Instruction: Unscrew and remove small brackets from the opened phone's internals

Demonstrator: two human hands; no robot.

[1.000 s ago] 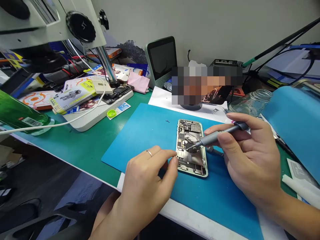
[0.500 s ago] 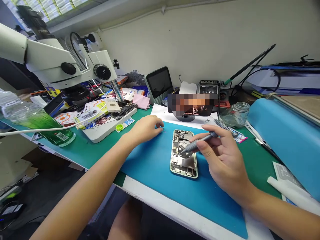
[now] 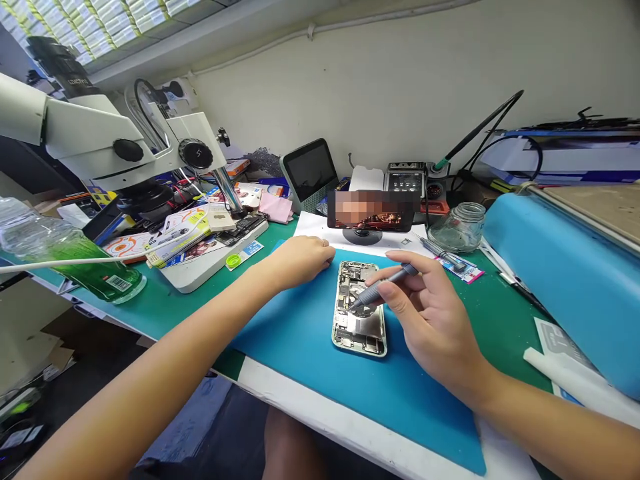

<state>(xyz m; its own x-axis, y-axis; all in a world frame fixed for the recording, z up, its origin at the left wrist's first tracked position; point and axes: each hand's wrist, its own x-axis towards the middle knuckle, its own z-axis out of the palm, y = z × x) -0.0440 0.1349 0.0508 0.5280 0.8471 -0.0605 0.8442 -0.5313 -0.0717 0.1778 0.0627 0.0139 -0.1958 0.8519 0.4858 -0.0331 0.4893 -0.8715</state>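
Pale wall, green desk, blue mat; the right hand pinches a grey tool over an opened phone; left hand curled, contents unclear.

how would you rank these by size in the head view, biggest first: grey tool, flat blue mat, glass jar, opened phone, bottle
Flat blue mat
Bottle
Opened phone
Glass jar
Grey tool, partly covered

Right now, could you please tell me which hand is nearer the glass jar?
Right: the right hand is in front of the glass jar, toward its left; the left hand is farther to its left.
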